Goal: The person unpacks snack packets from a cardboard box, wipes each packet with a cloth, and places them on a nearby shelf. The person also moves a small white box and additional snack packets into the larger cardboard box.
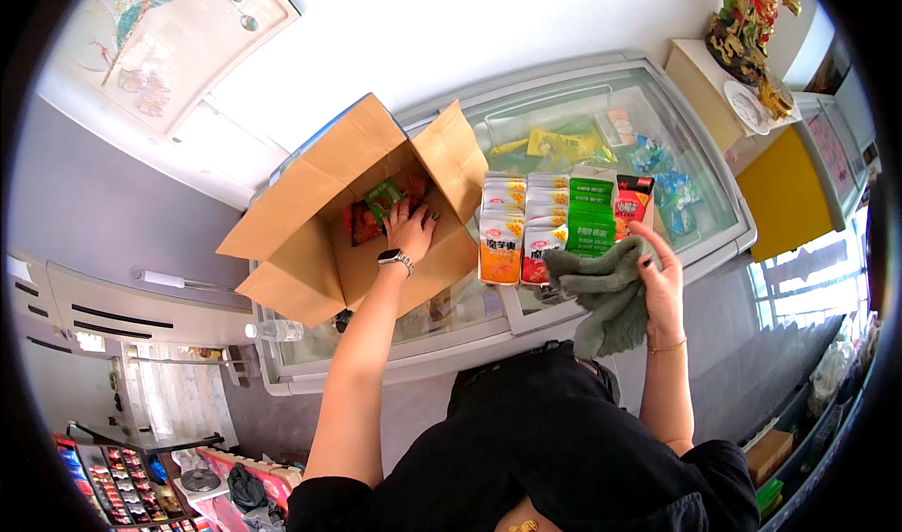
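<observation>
My left hand [410, 233] reaches into an open cardboard box [296, 201], its fingers at a green snack packet [384, 197] and red packets [365, 223]; whether it grips one is unclear. A grey-green cloth [604, 289] hangs from my right hand [659, 278], beside rows of upright snack pouches. These are orange-and-white pouches [501, 250], red-and-white pouches [539, 254], green pouches [590, 233] and red-and-black pouches [633, 204]. The cloth overlaps the near edge of the rows. Box and pouches rest on a glass-topped chest freezer [634, 81].
A clear plastic bottle [278, 330] lies at the freezer's near left corner. Behind the freezer's right end, a cabinet [694, 74] carries an ornate red-and-gold statue [750, 32] and a white plate [747, 107]. The box's flaps stick out on several sides.
</observation>
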Tool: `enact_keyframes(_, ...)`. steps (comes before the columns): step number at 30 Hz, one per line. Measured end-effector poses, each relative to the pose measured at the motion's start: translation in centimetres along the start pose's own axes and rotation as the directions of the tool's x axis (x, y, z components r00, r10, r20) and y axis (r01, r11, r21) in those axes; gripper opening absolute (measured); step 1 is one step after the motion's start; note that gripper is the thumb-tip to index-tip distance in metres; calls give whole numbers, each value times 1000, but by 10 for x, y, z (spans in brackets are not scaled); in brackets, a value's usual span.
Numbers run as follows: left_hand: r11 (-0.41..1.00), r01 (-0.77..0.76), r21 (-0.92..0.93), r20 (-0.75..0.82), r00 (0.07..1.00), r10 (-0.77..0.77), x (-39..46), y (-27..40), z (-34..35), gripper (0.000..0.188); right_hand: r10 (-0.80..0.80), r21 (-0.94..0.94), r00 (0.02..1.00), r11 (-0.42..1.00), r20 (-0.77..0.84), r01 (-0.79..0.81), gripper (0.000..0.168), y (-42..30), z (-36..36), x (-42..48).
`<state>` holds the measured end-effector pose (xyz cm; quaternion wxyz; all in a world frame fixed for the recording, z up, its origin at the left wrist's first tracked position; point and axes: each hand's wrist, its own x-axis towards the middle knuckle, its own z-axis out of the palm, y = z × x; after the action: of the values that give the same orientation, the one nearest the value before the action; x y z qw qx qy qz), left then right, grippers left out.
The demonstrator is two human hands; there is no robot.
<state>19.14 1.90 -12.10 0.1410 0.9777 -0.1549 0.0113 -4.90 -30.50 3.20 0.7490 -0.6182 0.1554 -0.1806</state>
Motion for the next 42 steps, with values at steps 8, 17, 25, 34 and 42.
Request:
enact_keyframes(8,897,-99,-431,-365,928,-73,-12,11,-25,39,389,270,909,869,148,-416,26,4,-1,-15)
enact_keyframes(17,210,-160,-964,-210,948,-238,-95,83,-104,65,242,408,968,878,67,-248,31,-9,28,0)
enact_keyframes(25,-378,291,-879,288,955,64,-131,136,-123,75,-545,-406,699,571,463,714,57,-10,107,16)
enact_keyframes(34,-436,295,-850,258,956,142,-136,124,-108,33,-397,-217,525,603,753,768,53,32,122,-30)
enact_keyframes(42,-302,434,-849,361,893,270,-154,153,-130,78,-500,-482,625,397,600,781,44,30,110,1)
